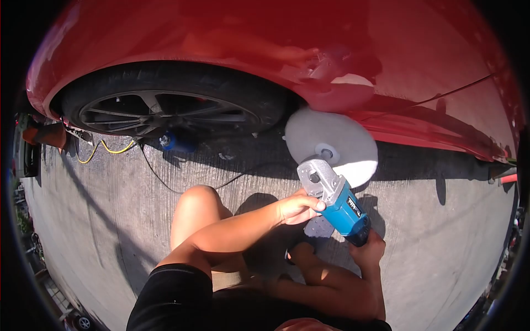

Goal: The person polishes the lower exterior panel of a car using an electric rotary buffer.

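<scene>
Head view: I see my left hand point(301, 208) at four o'clock from the centre, partly curled, thumb against the side of the teal polisher point(345, 212) just behind its grey head; its fingertips are hard to make out. My right hand point(369, 249), also toward four o'clock, is closed around the polisher's rear end. The tool tilts, its white round pad point(353, 138) toward two o'clock, beside the lower edge of the red car point(232, 38) at twelve; I can't tell whether they touch. The dark wheel point(160, 110) sits at ten, a blue object point(179, 144) just below it, a yellow cord point(116, 151) at nine on the grooved concrete point(138, 215).
</scene>
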Demonstrator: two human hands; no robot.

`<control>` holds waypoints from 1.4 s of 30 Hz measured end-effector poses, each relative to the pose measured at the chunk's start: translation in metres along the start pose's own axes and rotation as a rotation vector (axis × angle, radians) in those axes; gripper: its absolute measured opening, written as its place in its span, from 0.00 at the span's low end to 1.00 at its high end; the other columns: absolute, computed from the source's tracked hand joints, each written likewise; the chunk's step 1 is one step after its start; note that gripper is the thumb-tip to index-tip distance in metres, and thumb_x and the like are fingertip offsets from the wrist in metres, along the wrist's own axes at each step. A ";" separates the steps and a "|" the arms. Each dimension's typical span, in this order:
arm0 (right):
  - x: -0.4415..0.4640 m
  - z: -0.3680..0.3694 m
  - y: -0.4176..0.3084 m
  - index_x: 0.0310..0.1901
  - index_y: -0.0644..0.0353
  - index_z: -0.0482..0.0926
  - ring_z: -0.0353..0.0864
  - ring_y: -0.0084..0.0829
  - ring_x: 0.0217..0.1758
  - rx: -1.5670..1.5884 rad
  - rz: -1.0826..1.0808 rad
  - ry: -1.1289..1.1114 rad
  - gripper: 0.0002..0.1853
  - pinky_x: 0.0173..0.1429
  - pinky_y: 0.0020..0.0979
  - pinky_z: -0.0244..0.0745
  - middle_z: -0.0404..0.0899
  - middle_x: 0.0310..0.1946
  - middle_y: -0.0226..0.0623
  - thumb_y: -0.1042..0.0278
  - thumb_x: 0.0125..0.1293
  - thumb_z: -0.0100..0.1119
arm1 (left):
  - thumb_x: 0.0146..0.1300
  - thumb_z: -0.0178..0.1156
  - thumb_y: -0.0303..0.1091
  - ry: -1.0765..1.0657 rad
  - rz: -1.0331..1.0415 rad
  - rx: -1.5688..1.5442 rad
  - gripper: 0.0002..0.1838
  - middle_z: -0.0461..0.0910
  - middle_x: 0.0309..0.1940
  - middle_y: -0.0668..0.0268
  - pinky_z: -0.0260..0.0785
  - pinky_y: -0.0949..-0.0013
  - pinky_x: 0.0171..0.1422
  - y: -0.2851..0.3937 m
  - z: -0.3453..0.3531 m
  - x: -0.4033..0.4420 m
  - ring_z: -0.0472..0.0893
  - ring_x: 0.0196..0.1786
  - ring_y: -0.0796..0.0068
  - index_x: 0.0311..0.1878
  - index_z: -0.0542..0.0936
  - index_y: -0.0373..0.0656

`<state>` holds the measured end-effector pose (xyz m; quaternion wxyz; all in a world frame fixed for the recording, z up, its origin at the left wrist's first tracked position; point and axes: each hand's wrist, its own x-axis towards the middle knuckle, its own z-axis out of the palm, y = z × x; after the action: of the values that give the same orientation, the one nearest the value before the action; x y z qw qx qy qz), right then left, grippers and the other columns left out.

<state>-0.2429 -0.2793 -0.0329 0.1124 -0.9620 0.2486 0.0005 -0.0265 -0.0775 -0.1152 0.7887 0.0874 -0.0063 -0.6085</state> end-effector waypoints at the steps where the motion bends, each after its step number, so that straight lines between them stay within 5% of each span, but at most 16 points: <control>1: -0.002 -0.005 0.001 0.31 0.61 0.78 0.86 0.58 0.31 -0.009 -0.006 0.011 0.20 0.38 0.51 0.83 0.82 0.28 0.50 0.61 0.41 0.79 | 0.57 0.78 0.30 -0.012 -0.001 0.008 0.44 0.78 0.72 0.57 0.63 0.51 0.83 0.000 0.007 0.000 0.75 0.76 0.59 0.78 0.69 0.40; 12: 0.003 -0.071 -0.023 0.33 0.62 0.80 0.85 0.57 0.30 0.022 -0.133 0.106 0.19 0.35 0.48 0.80 0.82 0.27 0.50 0.65 0.42 0.79 | 0.52 0.82 0.29 -0.047 0.115 0.086 0.61 0.69 0.78 0.58 0.54 0.48 0.88 0.011 0.074 -0.021 0.68 0.81 0.58 0.86 0.54 0.45; 28: 0.009 -0.150 -0.056 0.33 0.60 0.80 0.84 0.54 0.31 0.031 -0.241 0.203 0.16 0.38 0.44 0.80 0.81 0.27 0.45 0.68 0.43 0.78 | 0.47 0.80 0.27 -0.094 0.151 0.057 0.66 0.64 0.80 0.59 0.56 0.46 0.88 0.031 0.153 -0.040 0.64 0.83 0.57 0.86 0.49 0.47; 34: -0.007 -0.184 -0.081 0.32 0.60 0.78 0.85 0.57 0.33 -0.114 -0.121 0.076 0.16 0.38 0.47 0.81 0.83 0.28 0.49 0.68 0.45 0.77 | 0.54 0.80 0.34 -0.148 0.130 -0.109 0.54 0.73 0.76 0.59 0.60 0.48 0.86 0.005 0.142 -0.036 0.73 0.78 0.58 0.83 0.61 0.43; 37: -0.012 -0.206 -0.095 0.31 0.61 0.77 0.85 0.59 0.34 -0.184 -0.071 -0.040 0.17 0.39 0.49 0.81 0.83 0.28 0.51 0.66 0.45 0.79 | 0.64 0.74 0.47 -0.043 0.090 -0.224 0.43 0.78 0.73 0.58 0.66 0.49 0.81 -0.032 0.127 -0.030 0.77 0.74 0.61 0.79 0.69 0.42; 42: -0.030 -0.214 -0.105 0.32 0.62 0.76 0.85 0.61 0.34 -0.349 -0.054 -0.093 0.20 0.40 0.53 0.80 0.83 0.29 0.54 0.64 0.46 0.81 | 0.69 0.68 0.62 -0.004 0.138 -0.364 0.42 0.80 0.70 0.59 0.66 0.51 0.78 -0.066 0.135 -0.031 0.78 0.72 0.61 0.76 0.73 0.42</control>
<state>-0.2306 -0.2221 0.2002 -0.0446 -0.9722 0.2134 0.0851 -0.1134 -0.0814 0.0116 0.8313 -0.0583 0.0963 -0.5442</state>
